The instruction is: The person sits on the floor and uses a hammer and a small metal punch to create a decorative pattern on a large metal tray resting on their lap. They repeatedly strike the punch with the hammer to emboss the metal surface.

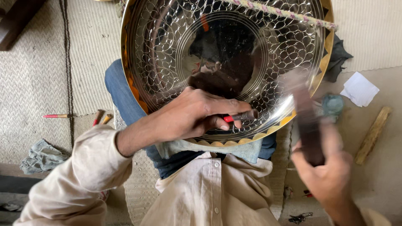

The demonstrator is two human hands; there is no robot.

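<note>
Head view, single frame, looking straight down onto the lap. I see a large round metal plate (226,62) with a polished centre, a band of engraved looping patterns around it and a gold-toned scalloped rim. It is tilted up, with its lower edge resting on a pale cloth (247,150) laid over the lap.

Left hand (197,115): clenched around a chisel (240,116), a thin dark metal tool with a red section near the fingers. The hand lies against the lower part of the plate. The tool's tip sits on the engraved band near the bottom rim.

Right hand (328,171): gripping the lower end of a dark wooden mallet (305,115). The mallet is motion-blurred, so I cannot tell its exact outline. It stands up and to the right of the chisel, apart from it, overlapping the plate's right rim.

A braided pink and cream cord (284,13) runs across the top right of the plate.

Surroundings on the woven mat (33,75): a red-tipped tool (56,116) at the left, two more short tools (101,118) near the knee, and a crumpled grey rag (42,157) lower left. On the right there is a white scrap of paper (359,88), a wooden stick (372,134) and a small teal object (333,104), which is too blurred to identify.
</note>
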